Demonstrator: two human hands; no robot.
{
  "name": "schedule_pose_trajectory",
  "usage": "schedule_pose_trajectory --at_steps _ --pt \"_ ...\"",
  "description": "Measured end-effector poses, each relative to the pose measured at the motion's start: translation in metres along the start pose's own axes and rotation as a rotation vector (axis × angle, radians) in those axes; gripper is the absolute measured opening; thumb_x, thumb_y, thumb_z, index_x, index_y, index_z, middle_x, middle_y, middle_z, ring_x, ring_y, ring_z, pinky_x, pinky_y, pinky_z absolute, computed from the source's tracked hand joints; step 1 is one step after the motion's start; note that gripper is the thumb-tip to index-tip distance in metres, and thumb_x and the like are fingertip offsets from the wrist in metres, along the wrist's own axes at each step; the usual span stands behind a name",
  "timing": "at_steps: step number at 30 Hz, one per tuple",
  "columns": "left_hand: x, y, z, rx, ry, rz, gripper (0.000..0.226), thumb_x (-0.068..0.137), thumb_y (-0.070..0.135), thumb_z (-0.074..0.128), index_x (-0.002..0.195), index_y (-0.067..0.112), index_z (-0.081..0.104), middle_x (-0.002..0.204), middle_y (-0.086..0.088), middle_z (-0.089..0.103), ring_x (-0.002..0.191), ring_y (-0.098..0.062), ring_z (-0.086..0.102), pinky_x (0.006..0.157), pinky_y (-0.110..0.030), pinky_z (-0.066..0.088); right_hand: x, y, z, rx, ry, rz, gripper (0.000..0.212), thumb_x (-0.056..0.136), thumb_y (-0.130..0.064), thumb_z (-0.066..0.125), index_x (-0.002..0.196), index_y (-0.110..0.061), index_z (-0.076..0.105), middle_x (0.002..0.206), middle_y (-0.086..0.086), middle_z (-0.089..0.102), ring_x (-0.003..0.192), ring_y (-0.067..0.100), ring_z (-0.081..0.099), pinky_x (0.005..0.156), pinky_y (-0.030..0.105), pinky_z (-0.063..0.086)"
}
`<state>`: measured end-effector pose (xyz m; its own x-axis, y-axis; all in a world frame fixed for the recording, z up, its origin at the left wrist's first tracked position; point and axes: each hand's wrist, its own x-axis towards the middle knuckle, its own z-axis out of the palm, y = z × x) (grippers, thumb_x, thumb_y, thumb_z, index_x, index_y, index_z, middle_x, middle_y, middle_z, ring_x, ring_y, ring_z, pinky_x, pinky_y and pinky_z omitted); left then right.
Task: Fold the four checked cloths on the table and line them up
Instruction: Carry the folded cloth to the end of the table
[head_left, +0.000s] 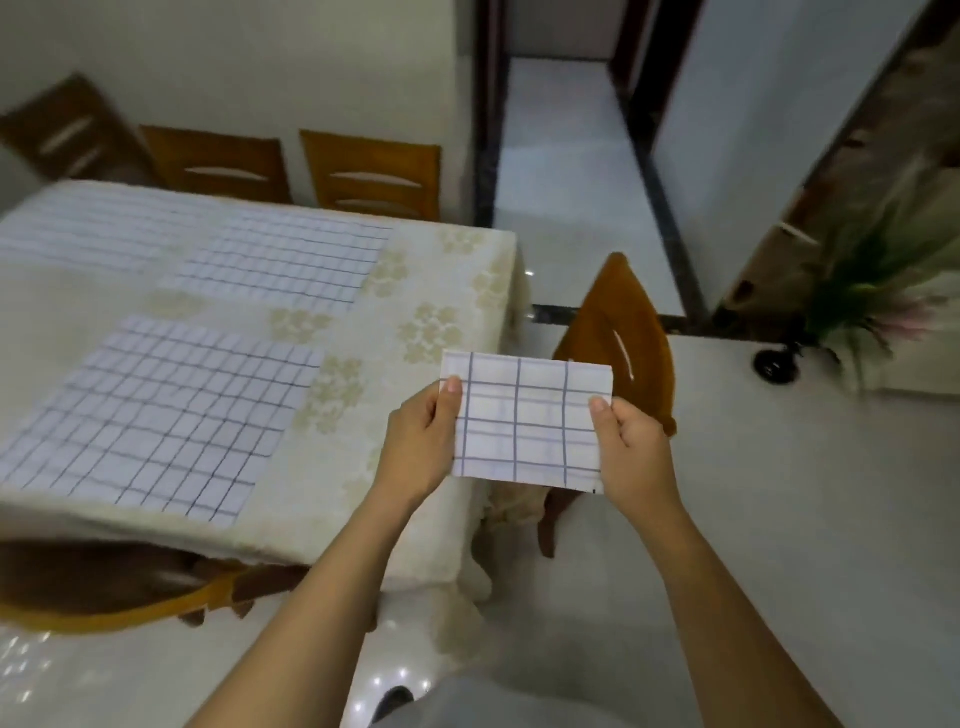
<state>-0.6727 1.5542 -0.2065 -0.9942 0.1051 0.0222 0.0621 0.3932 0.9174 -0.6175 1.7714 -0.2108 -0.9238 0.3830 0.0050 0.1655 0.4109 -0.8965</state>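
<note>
Head camera view: a folded checked cloth, white with blue lines, is held up in the air by both hands. Its left edge is pinched by the left hand and its right edge by the right hand. On each side a thumb is pressed on the front face, and the fingers are curled behind the cloth and hidden by it. The cloth is folded into a small rectangle and is kept nearly flat, facing the camera. It is seen against the right edge of the desk and a wooden chair standing just beside that edge.

Three more checked cloths are spread unfolded on the desk, which is covered by a cream tablecloth with a floral pattern. The nearest cloth lies by the front edge, the second cloth further back near the middle, and the third cloth at the far left, its corner touching or overlapped by the second. All three are blurred.

Wooden chairs are lined along the far side of the desk. A potted plant is seen at the right on the pale glossy floor.
</note>
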Motion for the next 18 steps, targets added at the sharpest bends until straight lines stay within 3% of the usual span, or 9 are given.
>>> schedule_pose_trajectory --at_steps 2,5,9,11,15,17,18 --pt "-0.009 -0.003 0.0 -0.003 0.098 -0.041 0.051 0.109 0.045 0.036 0.079 0.012 0.061 0.075 -0.001 0.067 0.071 -0.013 0.063 0.062 -0.024 0.042 0.015 -0.003 0.003 -0.017 -0.113 -0.054 0.028 0.106 -0.037 0.043 0.113 -0.024 0.066 0.101 -0.008 0.071 0.097 0.008 0.067 0.08 0.028 0.058" --pt "-0.03 -0.01 -0.004 0.002 0.243 -0.115 0.05 0.109 0.045 0.036 0.073 0.017 0.055 0.069 0.004 0.062 0.064 -0.005 0.056 0.059 -0.02 0.037 0.03 -0.003 0.016 -0.056 -0.299 -0.105 0.027 0.106 -0.04 0.041 0.114 -0.029 0.064 0.103 -0.009 0.071 0.098 0.006 0.066 0.081 0.03 0.058" --pt "-0.049 -0.025 -0.02 0.018 0.391 -0.216 0.054 0.108 0.048 0.035 0.081 0.009 0.059 0.077 -0.004 0.066 0.071 -0.009 0.059 0.067 -0.035 0.044 0.041 -0.008 0.047 -0.1 -0.472 -0.197 0.029 0.105 -0.043 0.042 0.113 -0.029 0.066 0.109 -0.004 0.069 0.101 0.009 0.067 0.082 0.03 0.059" --pt "-0.049 -0.036 -0.03 0.013 0.429 -0.254 0.056 0.108 0.052 0.034 0.087 0.011 0.066 0.082 -0.001 0.07 0.08 -0.014 0.065 0.074 -0.04 0.05 0.047 -0.012 0.062 -0.092 -0.555 -0.187 0.029 0.105 -0.038 0.045 0.105 -0.021 0.068 0.099 -0.005 0.072 0.095 0.009 0.068 0.08 0.032 0.06" --pt "-0.028 -0.052 -0.054 0.019 0.39 -0.292 0.074 0.098 0.07 0.03 0.092 0.006 0.068 0.085 -0.008 0.071 0.083 -0.024 0.065 0.08 -0.05 0.05 0.066 -0.02 0.089 -0.109 -0.612 -0.194 0.042 0.105 -0.039 0.046 0.102 -0.002 0.066 0.092 0.015 0.071 0.089 0.028 0.069 0.081 0.052 0.058" --pt "-0.011 -0.061 -0.063 0.024 0.383 -0.291 0.069 0.103 0.063 0.031 0.09 0.005 0.066 0.085 -0.008 0.07 0.083 -0.025 0.065 0.077 -0.047 0.051 0.075 -0.028 0.098 -0.082 -0.667 -0.137 0.033 0.106 -0.033 0.047 0.107 -0.006 0.067 0.089 0.01 0.073 0.084 0.018 0.071 0.075 0.038 0.061" --pt "-0.003 -0.066 -0.068 0.017 0.384 -0.289 0.065 0.105 0.058 0.032 0.087 0.005 0.064 0.084 -0.009 0.069 0.082 -0.026 0.064 0.073 -0.044 0.049 0.078 -0.032 0.101 -0.073 -0.708 -0.102 0.029 0.106 -0.029 0.047 0.109 -0.007 0.067 0.08 0.004 0.073 0.073 0.011 0.069 0.065 0.029 0.059"
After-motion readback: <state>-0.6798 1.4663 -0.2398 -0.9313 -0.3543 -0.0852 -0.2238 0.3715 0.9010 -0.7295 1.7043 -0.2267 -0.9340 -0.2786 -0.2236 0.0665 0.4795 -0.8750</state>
